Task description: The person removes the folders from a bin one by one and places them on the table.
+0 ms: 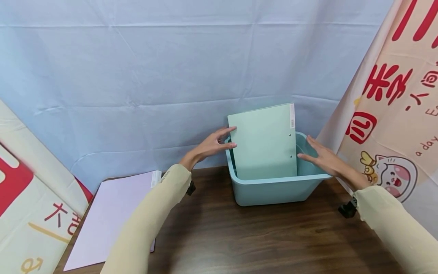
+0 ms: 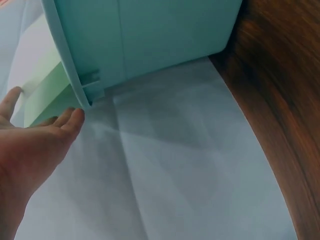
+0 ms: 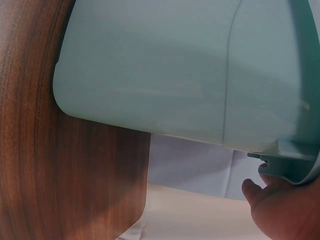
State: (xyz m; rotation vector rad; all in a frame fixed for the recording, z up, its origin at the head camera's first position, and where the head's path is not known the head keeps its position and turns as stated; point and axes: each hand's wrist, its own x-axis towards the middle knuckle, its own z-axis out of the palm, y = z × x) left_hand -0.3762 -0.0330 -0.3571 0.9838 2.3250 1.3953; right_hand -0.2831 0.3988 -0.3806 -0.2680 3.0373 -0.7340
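Observation:
A pale green file folder [image 1: 263,146] with a white label and two small holes stands tilted in a blue-green plastic bin [image 1: 270,193], its upper half above the rim. Beside the folder's left edge is my left hand [image 1: 212,144], thumb and fingers spread and loosely extended. The left wrist view shows that hand [image 2: 37,150] with its fingertips close to the bin's rim. My right hand [image 1: 323,159] is at the bin's right end, fingers extended along the rim and thumb over the inside. In the right wrist view, the rim partly hides this hand [image 3: 290,210].
Lilac folders [image 1: 109,217] with a white label lie flat at the left of the dark wooden table [image 1: 253,239]. A pale blue cloth [image 1: 171,76] hangs close behind the bin. Printed cloths hang at both sides, the right one [image 1: 393,125] near my right hand.

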